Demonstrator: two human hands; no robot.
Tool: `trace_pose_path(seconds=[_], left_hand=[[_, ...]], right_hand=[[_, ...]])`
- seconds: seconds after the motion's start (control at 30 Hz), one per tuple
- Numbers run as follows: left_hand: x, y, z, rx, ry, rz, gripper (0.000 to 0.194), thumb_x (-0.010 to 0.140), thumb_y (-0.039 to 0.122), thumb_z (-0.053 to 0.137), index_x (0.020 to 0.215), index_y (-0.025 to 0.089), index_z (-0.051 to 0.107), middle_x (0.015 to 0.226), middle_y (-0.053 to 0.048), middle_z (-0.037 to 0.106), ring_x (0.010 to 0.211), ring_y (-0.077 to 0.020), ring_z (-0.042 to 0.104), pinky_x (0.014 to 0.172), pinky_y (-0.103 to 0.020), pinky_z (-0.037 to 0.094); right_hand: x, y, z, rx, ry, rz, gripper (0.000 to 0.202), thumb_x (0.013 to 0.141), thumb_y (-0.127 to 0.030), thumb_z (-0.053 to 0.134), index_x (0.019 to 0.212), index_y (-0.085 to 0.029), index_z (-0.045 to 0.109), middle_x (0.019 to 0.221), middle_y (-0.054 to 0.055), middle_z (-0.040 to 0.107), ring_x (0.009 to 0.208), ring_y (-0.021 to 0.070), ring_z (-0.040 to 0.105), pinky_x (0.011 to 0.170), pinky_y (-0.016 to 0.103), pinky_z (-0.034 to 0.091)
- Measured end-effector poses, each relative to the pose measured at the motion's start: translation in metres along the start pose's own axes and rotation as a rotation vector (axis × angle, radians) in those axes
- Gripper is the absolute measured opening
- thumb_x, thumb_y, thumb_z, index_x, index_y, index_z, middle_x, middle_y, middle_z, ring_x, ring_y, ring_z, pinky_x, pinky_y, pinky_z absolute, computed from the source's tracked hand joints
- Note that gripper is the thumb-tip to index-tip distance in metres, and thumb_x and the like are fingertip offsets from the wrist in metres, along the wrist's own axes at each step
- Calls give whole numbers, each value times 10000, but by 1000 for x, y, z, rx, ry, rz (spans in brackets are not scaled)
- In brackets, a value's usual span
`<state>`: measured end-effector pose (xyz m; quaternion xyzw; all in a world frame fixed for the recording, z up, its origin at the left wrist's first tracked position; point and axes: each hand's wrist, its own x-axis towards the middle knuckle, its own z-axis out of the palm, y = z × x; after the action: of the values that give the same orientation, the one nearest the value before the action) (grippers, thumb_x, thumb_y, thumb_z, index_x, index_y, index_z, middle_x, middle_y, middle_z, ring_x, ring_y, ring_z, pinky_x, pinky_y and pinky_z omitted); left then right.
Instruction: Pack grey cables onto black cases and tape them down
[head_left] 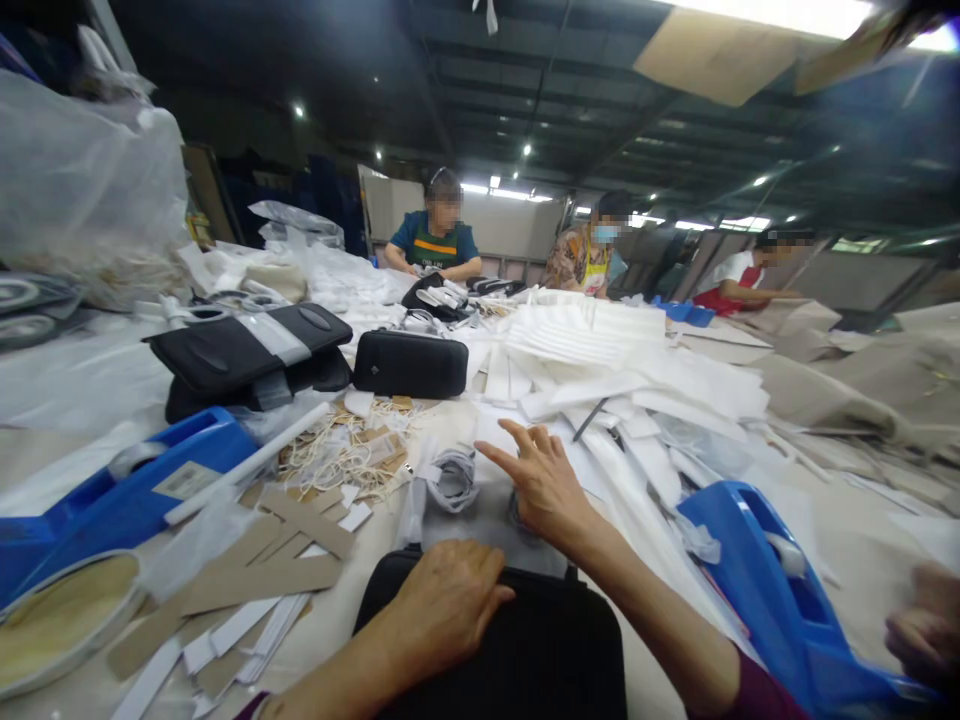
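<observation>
An open black case (540, 650) lies right in front of me, its near half dark and its far half lined in grey. My left hand (454, 605) grips the edge of the near half, with the fingers curled and partly hidden. In the grey part rests a coil of grey cable (454, 480). My right hand (544, 480) is held over that part with its fingers spread, and I see nothing between them. A second dark round thing beneath the right hand is mostly covered by it.
Left are cardboard and paper strips (262, 580), tangled cords (345, 450), a blue tape dispenser (195, 450) and black cases (411, 363). White foam sheets (585, 340) pile up behind. Another blue dispenser (780, 600) and someone's hand (926, 625) are at right. Co-workers (431, 240) sit beyond.
</observation>
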<state>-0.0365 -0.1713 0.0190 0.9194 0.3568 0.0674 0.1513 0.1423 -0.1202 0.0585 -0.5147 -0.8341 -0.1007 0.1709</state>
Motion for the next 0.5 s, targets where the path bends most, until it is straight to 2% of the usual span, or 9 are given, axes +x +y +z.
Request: trace_pose_path(seconds=[0.07, 0.1, 0.17, 0.23, 0.3, 0.37, 0.43, 0.5], left_hand=[[0, 0, 0, -8, -12, 3, 191, 932, 336, 406, 929, 196, 536, 943, -68, 643, 858, -244, 603, 767, -371, 475], [0, 0, 0, -9, -18, 5, 193, 932, 338, 404, 930, 197, 535, 947, -71, 643, 860, -247, 602, 770, -377, 476], [1, -1, -1, -14, -29, 9, 195, 935, 338, 395, 933, 200, 533, 951, -71, 641, 866, -253, 601, 773, -387, 478], [1, -2, -1, -16, -34, 10, 203, 938, 341, 385, 934, 202, 533, 947, -70, 639, 869, -254, 600, 771, -391, 479], [2, -3, 0, -15, -32, 15, 208, 940, 345, 381, 935, 203, 533, 946, -68, 638, 871, -253, 598, 770, -392, 477], [2, -4, 0, -17, -23, 21, 207, 940, 345, 386, 934, 200, 534, 938, -66, 638, 867, -248, 598, 769, -386, 473], [2, -5, 0, -20, -12, 29, 204, 940, 343, 393, 933, 198, 536, 928, -62, 638, 864, -242, 598, 768, -376, 467], [2, -5, 2, -16, 2, 33, 204, 942, 342, 396, 926, 196, 537, 915, -57, 634, 855, -235, 594, 763, -366, 464]], right_hand=[[24, 12, 5, 190, 8, 1, 454, 797, -34, 473, 1133, -288, 640, 1214, 76, 557, 1062, 259, 470, 894, 417, 406], [39, 21, 7, 354, 31, 53, 356, 822, -66, 487, 1064, -256, 666, 1107, 68, 605, 1015, 235, 503, 885, 392, 428], [72, 50, 12, 777, 125, 310, 192, 820, -123, 563, 966, -188, 670, 888, 48, 634, 879, 191, 561, 821, 333, 482], [103, 85, 15, 1154, 250, 717, 107, 826, -136, 584, 922, -128, 631, 703, 22, 591, 711, 150, 575, 707, 282, 519], [125, 119, 15, 1261, 328, 946, 141, 893, -109, 476, 1003, -98, 563, 643, 3, 555, 631, 120, 569, 637, 243, 530], [132, 144, 16, 1258, 351, 1067, 209, 930, -63, 355, 1083, -83, 496, 632, -4, 540, 605, 109, 569, 601, 219, 531], [124, 155, 19, 1253, 316, 1163, 228, 945, -56, 303, 1096, -75, 473, 645, 7, 548, 600, 113, 581, 576, 213, 530], [105, 154, 25, 1242, 223, 1223, 225, 959, -82, 287, 1051, -69, 492, 676, 37, 577, 602, 121, 598, 568, 221, 530]])
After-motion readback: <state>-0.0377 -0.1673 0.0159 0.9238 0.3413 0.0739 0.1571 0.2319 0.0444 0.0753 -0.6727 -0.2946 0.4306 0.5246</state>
